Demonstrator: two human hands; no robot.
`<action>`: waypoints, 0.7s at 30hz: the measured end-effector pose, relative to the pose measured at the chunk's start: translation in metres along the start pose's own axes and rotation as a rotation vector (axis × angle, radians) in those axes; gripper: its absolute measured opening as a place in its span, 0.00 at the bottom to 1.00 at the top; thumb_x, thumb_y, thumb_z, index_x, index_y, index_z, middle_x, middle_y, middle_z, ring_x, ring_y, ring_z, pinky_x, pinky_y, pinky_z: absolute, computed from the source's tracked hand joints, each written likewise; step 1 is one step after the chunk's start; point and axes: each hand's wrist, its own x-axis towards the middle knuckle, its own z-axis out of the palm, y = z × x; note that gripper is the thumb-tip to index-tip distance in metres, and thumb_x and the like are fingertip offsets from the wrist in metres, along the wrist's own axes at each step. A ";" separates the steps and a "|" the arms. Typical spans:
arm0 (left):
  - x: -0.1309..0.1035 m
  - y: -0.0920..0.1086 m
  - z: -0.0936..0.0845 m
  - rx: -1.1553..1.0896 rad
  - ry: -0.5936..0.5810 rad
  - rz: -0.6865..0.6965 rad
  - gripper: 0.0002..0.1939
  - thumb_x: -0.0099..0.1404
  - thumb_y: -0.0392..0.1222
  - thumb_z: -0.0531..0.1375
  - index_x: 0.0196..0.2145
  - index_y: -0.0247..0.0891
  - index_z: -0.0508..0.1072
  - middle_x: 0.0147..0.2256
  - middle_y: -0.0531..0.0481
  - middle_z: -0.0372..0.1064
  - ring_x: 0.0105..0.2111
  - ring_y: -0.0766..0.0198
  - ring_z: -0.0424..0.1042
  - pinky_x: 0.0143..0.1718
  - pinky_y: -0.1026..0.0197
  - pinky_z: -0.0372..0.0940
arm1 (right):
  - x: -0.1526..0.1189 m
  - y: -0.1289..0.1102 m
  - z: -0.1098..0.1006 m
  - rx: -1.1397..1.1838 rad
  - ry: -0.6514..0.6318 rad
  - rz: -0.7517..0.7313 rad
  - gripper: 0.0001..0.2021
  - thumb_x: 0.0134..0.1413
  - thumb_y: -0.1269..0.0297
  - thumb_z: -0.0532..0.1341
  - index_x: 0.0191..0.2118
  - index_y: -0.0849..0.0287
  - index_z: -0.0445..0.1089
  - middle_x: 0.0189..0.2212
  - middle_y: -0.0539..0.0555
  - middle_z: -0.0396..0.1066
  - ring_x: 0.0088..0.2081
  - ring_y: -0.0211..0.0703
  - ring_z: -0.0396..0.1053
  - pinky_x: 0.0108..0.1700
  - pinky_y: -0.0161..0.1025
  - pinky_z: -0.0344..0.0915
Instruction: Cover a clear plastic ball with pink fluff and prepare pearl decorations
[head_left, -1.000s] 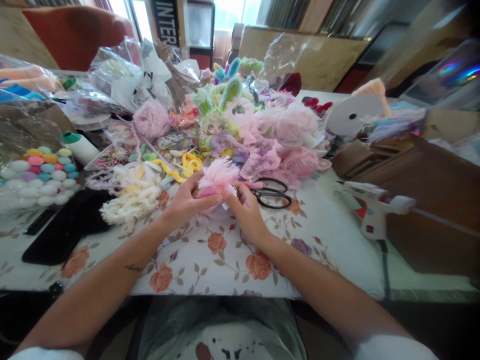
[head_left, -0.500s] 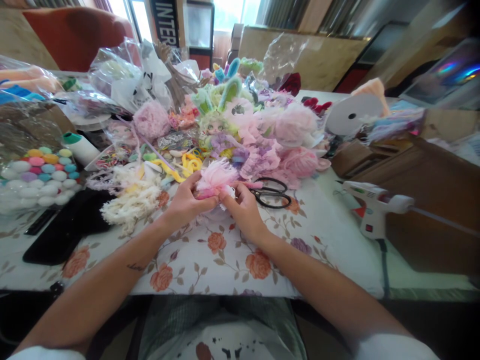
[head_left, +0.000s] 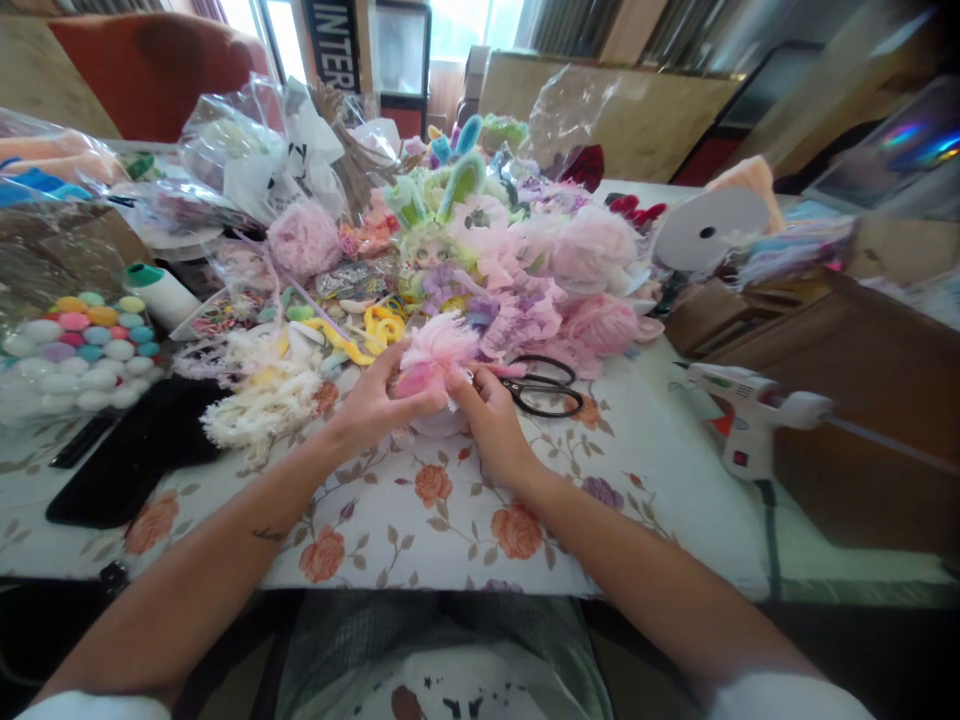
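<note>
A fluffy pink yarn bundle (head_left: 441,345) with frayed ends is held between my two hands above the flowered tablecloth (head_left: 457,520). My left hand (head_left: 379,395) closes on its left side, with the thumb pressed along the front. From the right, my right hand (head_left: 487,410) pinches it with thumb and fingers. Some of the fingers are hidden behind the yarn. Black-handled scissors (head_left: 551,402) lie just right of my right hand, their blades partly covered. A cream yarn heap (head_left: 262,410) is left of my left hand, near a yellow fuzzy strip (head_left: 382,328).
A green-haired doll (head_left: 431,250) sits among pink ruffled fabric behind my hands. To the right are a white glue gun (head_left: 739,410) and a cardboard box (head_left: 862,430). On the left lie a bag of coloured pompoms (head_left: 82,360), a black phone-like slab (head_left: 112,480) and a thread cone (head_left: 161,298).
The pink bundle has turned a little in my hands, so more of its pink lower part shows. Both hands have shifted slightly; the things on the table stay put.
</note>
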 end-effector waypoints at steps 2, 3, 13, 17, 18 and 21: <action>0.000 0.001 0.001 0.021 -0.009 -0.001 0.39 0.50 0.51 0.69 0.58 0.35 0.65 0.52 0.41 0.70 0.51 0.49 0.69 0.51 0.53 0.65 | 0.001 0.002 0.000 0.015 -0.007 0.000 0.23 0.50 0.42 0.62 0.40 0.59 0.67 0.29 0.49 0.65 0.28 0.37 0.59 0.28 0.34 0.58; 0.000 0.001 0.002 0.001 -0.022 0.013 0.37 0.52 0.50 0.68 0.57 0.34 0.66 0.52 0.41 0.70 0.51 0.49 0.69 0.52 0.53 0.64 | 0.001 0.003 0.000 0.023 -0.007 0.002 0.23 0.50 0.42 0.62 0.39 0.59 0.67 0.29 0.49 0.64 0.28 0.36 0.58 0.28 0.34 0.57; 0.003 -0.002 -0.001 -0.083 -0.061 0.063 0.27 0.54 0.47 0.66 0.51 0.36 0.71 0.52 0.43 0.71 0.51 0.51 0.69 0.50 0.57 0.64 | 0.001 0.006 0.001 0.087 0.004 0.023 0.24 0.48 0.41 0.63 0.39 0.58 0.67 0.28 0.48 0.65 0.27 0.37 0.59 0.28 0.34 0.59; 0.002 -0.004 -0.003 -0.097 -0.040 -0.025 0.32 0.52 0.46 0.68 0.53 0.37 0.69 0.48 0.45 0.73 0.45 0.55 0.72 0.44 0.59 0.67 | 0.001 0.006 0.001 0.055 0.003 0.011 0.24 0.48 0.41 0.63 0.39 0.58 0.67 0.27 0.48 0.64 0.25 0.36 0.57 0.27 0.34 0.57; 0.002 -0.006 -0.004 -0.094 -0.027 -0.044 0.33 0.51 0.46 0.69 0.54 0.38 0.68 0.47 0.45 0.73 0.43 0.56 0.72 0.42 0.60 0.67 | 0.001 0.006 0.002 0.049 0.005 0.007 0.24 0.48 0.41 0.63 0.39 0.58 0.67 0.27 0.48 0.65 0.25 0.36 0.57 0.27 0.34 0.57; 0.002 -0.008 -0.004 -0.095 -0.006 -0.067 0.38 0.50 0.47 0.70 0.57 0.38 0.66 0.46 0.46 0.73 0.42 0.58 0.72 0.40 0.62 0.67 | 0.001 0.007 0.002 0.034 0.012 0.004 0.22 0.48 0.42 0.64 0.38 0.58 0.67 0.27 0.47 0.65 0.25 0.36 0.58 0.27 0.34 0.58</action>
